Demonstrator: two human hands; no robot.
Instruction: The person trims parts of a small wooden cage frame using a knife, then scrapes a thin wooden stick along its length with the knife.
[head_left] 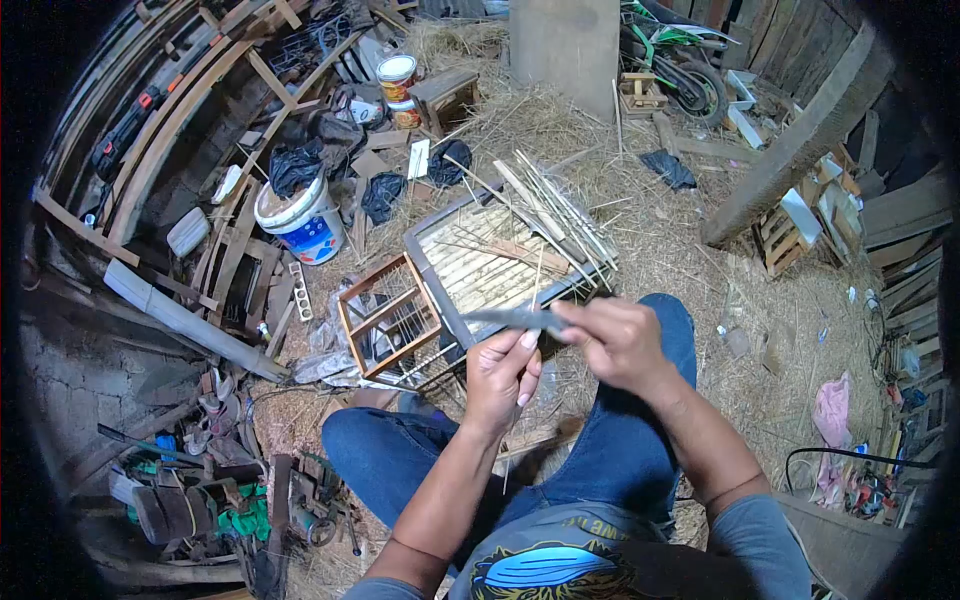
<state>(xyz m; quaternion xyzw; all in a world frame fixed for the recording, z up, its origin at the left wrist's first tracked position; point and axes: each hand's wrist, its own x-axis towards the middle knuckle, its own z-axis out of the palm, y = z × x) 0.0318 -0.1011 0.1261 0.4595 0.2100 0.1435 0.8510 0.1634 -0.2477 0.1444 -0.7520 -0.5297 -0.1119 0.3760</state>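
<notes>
A knife (510,318) with a grey blade is in my right hand (612,338), its fingers closed round the handle and the blade pointing left. My left hand (502,375) pinches a thin wooden stick (538,282) that runs upward past the blade and down below the hand. The blade crosses the stick just above my left fingertips. Beyond both hands lies a slatted panel in a dark frame (432,280), with a bundle of thin sticks (570,225) on its right side.
A small wooden frame (358,345) with wires stands left of the panel. Farther left is a white bucket (315,235) with black plastic in it. A post (790,140) rises at the right. Straw (660,240) covers the ground, and a pink cloth (832,410) lies far right.
</notes>
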